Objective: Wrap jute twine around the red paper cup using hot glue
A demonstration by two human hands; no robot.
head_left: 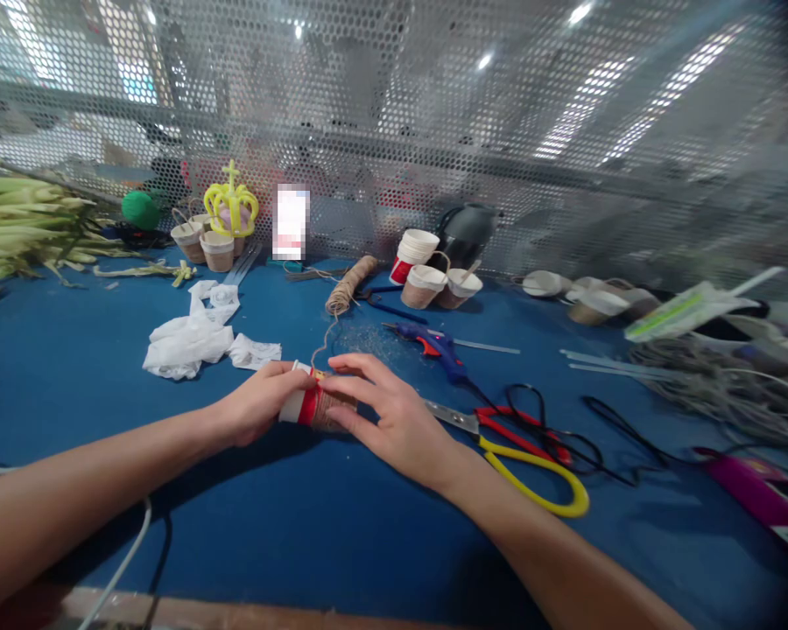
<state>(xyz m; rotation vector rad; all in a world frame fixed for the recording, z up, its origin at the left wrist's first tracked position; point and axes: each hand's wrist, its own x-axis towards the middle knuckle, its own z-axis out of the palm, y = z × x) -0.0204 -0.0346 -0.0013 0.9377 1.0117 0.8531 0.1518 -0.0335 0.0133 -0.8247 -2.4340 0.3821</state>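
Observation:
A small paper cup [311, 406], red and white and partly wrapped in brown twine, lies on its side between my hands. My left hand [263, 398] grips its white end, thumb on top. Around the twine-covered end, the fingers of my right hand [384, 416] are curved, pressing on the cup. A strand of twine [328, 337] runs from the cup back to a twine roll [349, 284] on the blue table [289, 534]. The far side of the cup is hidden by my fingers.
Right of my hands lie a blue glue gun [437, 346] and red-and-yellow scissors [531, 472] with black cable. Crumpled white cloth [190, 341] is at left. Farther back stand twine-wrapped cups [424, 287], a yellow crown [231, 206] and a bright screen [291, 223].

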